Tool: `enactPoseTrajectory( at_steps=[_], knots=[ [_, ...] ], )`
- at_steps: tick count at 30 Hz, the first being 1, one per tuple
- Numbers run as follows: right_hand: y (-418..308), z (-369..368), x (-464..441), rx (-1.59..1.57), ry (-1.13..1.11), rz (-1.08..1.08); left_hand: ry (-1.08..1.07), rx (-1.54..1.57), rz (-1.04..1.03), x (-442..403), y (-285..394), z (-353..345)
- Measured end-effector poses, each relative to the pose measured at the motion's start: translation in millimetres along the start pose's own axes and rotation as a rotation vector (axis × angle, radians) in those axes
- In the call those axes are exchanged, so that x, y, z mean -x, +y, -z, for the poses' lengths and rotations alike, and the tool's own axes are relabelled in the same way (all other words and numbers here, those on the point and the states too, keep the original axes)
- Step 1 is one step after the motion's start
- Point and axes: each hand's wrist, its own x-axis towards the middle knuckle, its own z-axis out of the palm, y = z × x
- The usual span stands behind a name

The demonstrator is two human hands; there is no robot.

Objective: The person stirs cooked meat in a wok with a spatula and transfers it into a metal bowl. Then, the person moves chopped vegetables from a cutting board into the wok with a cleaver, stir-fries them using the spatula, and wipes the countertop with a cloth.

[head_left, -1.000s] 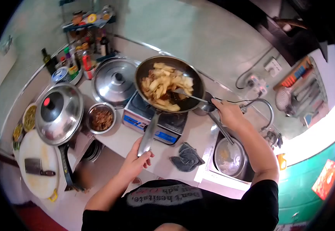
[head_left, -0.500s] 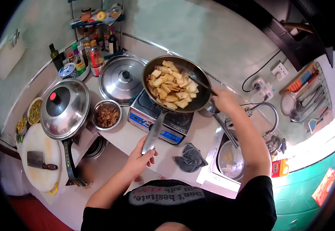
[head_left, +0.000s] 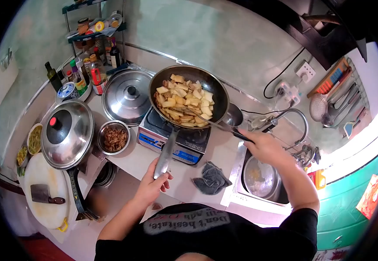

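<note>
A dark frying pan [head_left: 218, 89] sits on the electric stove [head_left: 189, 148], its handle pointing down toward me. Pale sliced pieces [head_left: 184, 98], mixed with some browned bits, fill much of its base. My left hand [head_left: 152, 180] is wrapped round the pan's metal handle [head_left: 166, 154]. On the right, my right hand [head_left: 265, 148] grips the dark handle of a metal spatula [head_left: 221, 126]. The spatula's blade is among the food and mostly hidden by it. Just right of the pan is a ladle [head_left: 232, 115], partly covered by my right hand.
Left of the stove are a large lid [head_left: 119, 102], a metal bowl of browned food [head_left: 113, 137] and a covered pan [head_left: 73, 143]. A cleaver [head_left: 41, 194] lies on the round board [head_left: 45, 213]. A grey cloth [head_left: 211, 179] and the sink [head_left: 280, 195] are nearer me.
My right hand has moved down and toward me with the spatula. The pale pieces have shifted about in the pan. My left hand still holds the pan handle.
</note>
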Motion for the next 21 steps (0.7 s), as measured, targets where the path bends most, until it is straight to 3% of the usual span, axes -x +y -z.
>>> enactPoseTrajectory(
  at_steps=[3, 9, 14, 16, 21],
  knots=[
    [26.7, -39.5, -41.4, -0.031, 0.158, 0.093, 0.005, -0.003, 0.013, -0.6, -0.8, 0.6],
    [38.4, -13.2, -39.3, -0.055, 0.300, 0.017, -0.006, -0.016, 0.018, -1.2, -0.8, 2.3],
    [45.5, -7.5, -49.5, -0.123, 0.157, -0.286, -0.004, -0.006, 0.012, -1.6, -3.6, 2.7],
    [64.8, -46.0, -62.3, 0.036, 0.163, -0.046, -0.012, -0.010, 0.005, -2.2, -1.9, 3.0],
    [33.3, -32.1, -47.6, 0.023, 0.300, 0.039, -0.012, -0.011, 0.021, -2.2, -2.5, 3.6]
  ],
)
